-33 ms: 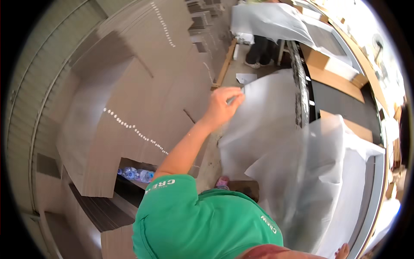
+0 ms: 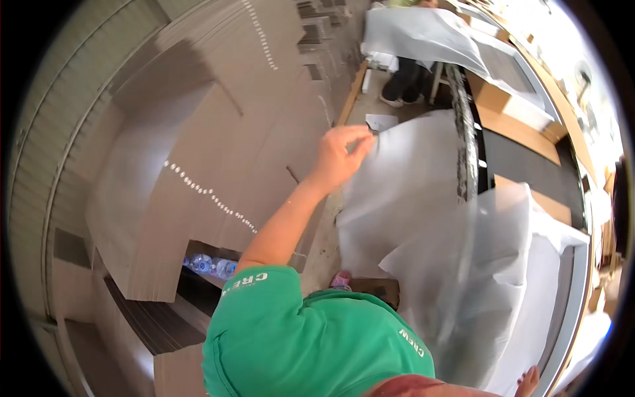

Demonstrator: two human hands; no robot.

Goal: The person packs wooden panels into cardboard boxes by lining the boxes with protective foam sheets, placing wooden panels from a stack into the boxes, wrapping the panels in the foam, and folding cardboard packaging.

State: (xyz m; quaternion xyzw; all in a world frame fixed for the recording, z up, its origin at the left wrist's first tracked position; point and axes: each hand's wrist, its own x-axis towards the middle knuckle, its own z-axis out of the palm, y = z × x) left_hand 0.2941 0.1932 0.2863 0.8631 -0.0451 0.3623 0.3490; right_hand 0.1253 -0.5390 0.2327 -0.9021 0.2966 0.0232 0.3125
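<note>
My left hand (image 2: 342,157) is stretched out ahead, its thumb and fingers pinched on the corner of a translucent white foam sheet (image 2: 410,178). From there the sheet hangs in a slope beside the conveyor and bunches into folds toward my body. My right hand (image 2: 527,382) shows only in part at the lower right, fingers a little apart, by the sheet and a long grey-rimmed panel (image 2: 574,291). Whether it touches the sheet is hard to make out. Part of the foam sheet lies over that panel.
Tall stacks of flat cardboard (image 2: 218,152) stand on my left, with plastic bottles (image 2: 210,264) in a gap. A black conveyor (image 2: 529,155) carries cardboard pieces at the right. Beyond, a person (image 2: 405,83) stands behind another white sheet (image 2: 423,33). Paper (image 2: 381,122) lies on the floor.
The surroundings have shifted slightly to the right in view. My left hand is a touch higher, still pinching the sheet corner, and my right hand shows slightly more.
</note>
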